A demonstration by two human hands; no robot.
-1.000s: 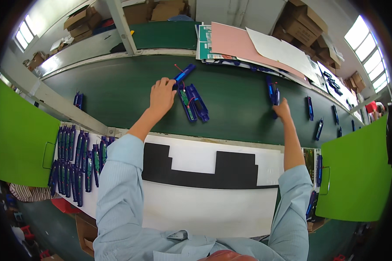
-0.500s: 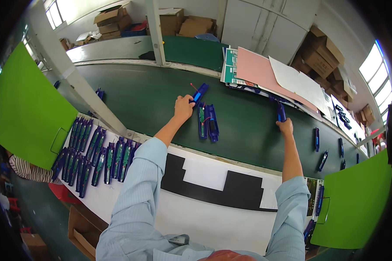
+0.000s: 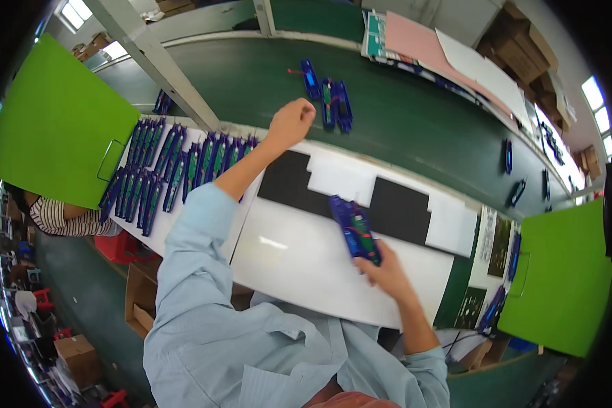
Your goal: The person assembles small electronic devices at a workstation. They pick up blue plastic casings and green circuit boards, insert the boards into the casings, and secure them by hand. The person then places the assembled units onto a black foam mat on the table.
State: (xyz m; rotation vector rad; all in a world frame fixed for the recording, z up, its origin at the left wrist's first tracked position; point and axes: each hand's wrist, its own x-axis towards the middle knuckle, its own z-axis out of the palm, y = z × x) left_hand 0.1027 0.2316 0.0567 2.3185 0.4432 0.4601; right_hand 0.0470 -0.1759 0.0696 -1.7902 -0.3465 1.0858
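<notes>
My right hand (image 3: pixel 385 273) grips the near end of an open blue plastic casing (image 3: pixel 355 229) with a green circuit board in it, held tilted over the white worktop. My left hand (image 3: pixel 295 121) hovers near the worktop's far edge, fingers curled in, with no object visible in them. Just beyond it on the green belt lies a blue casing half (image 3: pixel 310 80) with a red wire. Beside that, a casing half with a green board (image 3: pixel 328 103) and another blue half (image 3: pixel 345 107) lie side by side.
Several blue casings with green boards (image 3: pixel 173 178) stand in rows at the left. Black sheets (image 3: pixel 289 182) lie on the white worktop (image 3: pixel 299 265). Green panels (image 3: pixel 54 122) flank both sides. A metal post (image 3: pixel 156 64) rises at left; stacked cardboard sheets (image 3: pixel 428 47) lie beyond the belt.
My right hand has come back from the belt to over the white worktop with a blue casing. My left hand has let go of the red-wired casing half and drawn nearer. The view has shifted.
</notes>
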